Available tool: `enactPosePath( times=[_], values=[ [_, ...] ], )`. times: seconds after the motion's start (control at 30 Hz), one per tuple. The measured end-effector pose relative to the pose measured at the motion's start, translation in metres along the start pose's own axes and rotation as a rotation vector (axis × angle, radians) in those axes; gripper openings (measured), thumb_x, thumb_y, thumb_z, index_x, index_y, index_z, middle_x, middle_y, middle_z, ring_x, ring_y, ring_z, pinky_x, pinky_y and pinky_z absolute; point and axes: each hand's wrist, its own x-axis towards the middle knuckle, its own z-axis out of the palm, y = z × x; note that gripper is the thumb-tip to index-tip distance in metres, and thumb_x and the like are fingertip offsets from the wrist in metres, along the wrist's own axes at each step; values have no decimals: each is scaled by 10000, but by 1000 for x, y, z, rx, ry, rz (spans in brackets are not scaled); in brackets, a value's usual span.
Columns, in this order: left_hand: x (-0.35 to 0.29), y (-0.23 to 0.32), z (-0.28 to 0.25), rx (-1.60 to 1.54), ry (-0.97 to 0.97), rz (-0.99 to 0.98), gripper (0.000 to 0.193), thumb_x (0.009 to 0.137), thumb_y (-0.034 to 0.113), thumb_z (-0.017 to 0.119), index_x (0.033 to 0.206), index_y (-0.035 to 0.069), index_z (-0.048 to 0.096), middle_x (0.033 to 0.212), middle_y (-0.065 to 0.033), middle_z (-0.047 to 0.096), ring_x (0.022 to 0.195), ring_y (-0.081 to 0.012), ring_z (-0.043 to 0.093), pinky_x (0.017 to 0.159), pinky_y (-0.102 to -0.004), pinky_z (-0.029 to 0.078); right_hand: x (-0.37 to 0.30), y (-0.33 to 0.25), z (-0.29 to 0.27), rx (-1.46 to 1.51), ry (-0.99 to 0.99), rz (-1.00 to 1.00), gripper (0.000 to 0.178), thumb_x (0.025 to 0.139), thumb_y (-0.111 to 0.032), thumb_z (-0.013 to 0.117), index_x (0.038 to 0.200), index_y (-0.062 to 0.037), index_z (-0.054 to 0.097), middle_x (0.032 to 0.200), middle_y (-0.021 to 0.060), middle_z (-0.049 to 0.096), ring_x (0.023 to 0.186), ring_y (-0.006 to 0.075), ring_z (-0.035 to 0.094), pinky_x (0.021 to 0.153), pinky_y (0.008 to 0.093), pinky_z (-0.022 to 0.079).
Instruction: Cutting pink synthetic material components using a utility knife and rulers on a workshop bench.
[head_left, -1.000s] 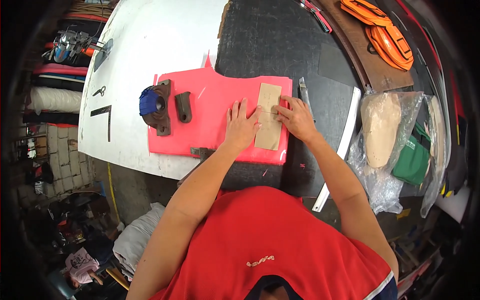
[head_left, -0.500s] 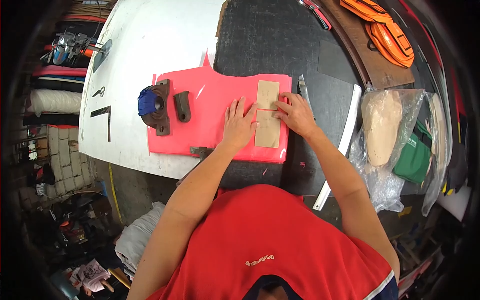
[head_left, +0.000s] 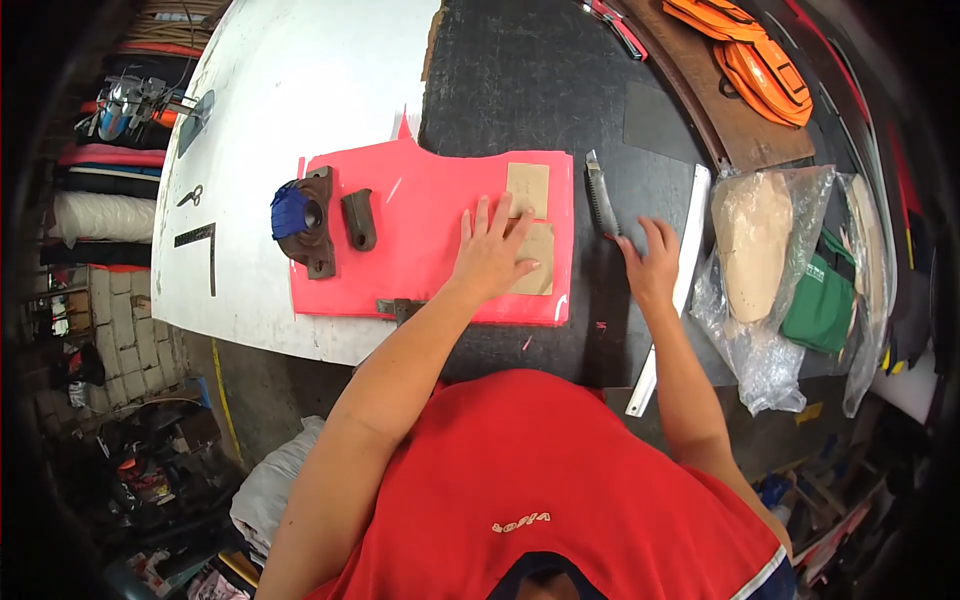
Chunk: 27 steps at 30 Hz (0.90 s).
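Note:
My left hand (head_left: 489,252) lies flat with its fingers spread on a pink-red sheet (head_left: 430,190). Its fingertips and thumb rest on two tan card rectangles, the upper card (head_left: 530,183) and the lower card (head_left: 537,272), set one above the other near the sheet's right edge. To the right, over the black table part, my right hand (head_left: 652,262) is open, fingers apart and holding nothing. Its fingertips are close to the lower end of a grey cutter-like tool with a ridged edge (head_left: 600,200); whether they touch cannot be told.
A dark cast-iron piece with blue wrapping (head_left: 318,255) and a dark metal block (head_left: 358,220) sit on the sheet's left part. Right of my right hand lies a long white ruler (head_left: 688,250). Farther right are plastic-wrapped tan forms (head_left: 752,240) and an orange bag (head_left: 770,80).
My right hand has left the cards and moved right, toward the cutter-like tool. My left hand has shifted right relative to the sheet, onto the cards. The view has moved slightly.

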Motion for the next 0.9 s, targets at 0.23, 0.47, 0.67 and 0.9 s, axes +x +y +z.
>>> enactPosePath(
  times=[0.23, 0.47, 0.67, 0.9],
  values=[
    [14, -39, -15, 226, -185, 13, 835, 896, 683, 498, 1565, 245, 258, 1634, -154, 161, 1471, -483, 155, 1153, -675, 141, -175, 7, -80, -329, -125, 265, 580, 743, -221, 833, 1246, -52, 599, 1230, 207, 569, 1106, 412, 546, 941, 486, 448],
    [5, -105, -29, 236, -205, -69, 845, 890, 624, 573, 1568, 236, 252, 1622, -187, 160, 1454, -497, 179, 1126, -682, 204, -246, -25, -85, -154, -40, 681, 665, 788, -188, 768, 1374, -98, 466, 1241, 228, 567, 1122, 436, 569, 919, 495, 479],
    [-13, -107, -14, 299, -35, 491, 790, 896, 635, 535, 1547, 247, 313, 1599, -188, 215, 1431, -464, 243, 1107, -678, 241, -219, -83, -75, 69, 71, 808, 636, 771, -135, 673, 1351, 0, 448, 1143, 323, 638, 1065, 429, 653, 905, 453, 510],
    [-24, -155, -27, 254, -8, 292, 791, 904, 640, 518, 1538, 207, 327, 1581, -192, 262, 1443, -456, 222, 1108, -675, 231, -199, -176, -33, 176, 82, 467, 663, 780, -159, 758, 1358, -21, 467, 1179, 259, 639, 1054, 394, 667, 867, 432, 541]
  ],
)
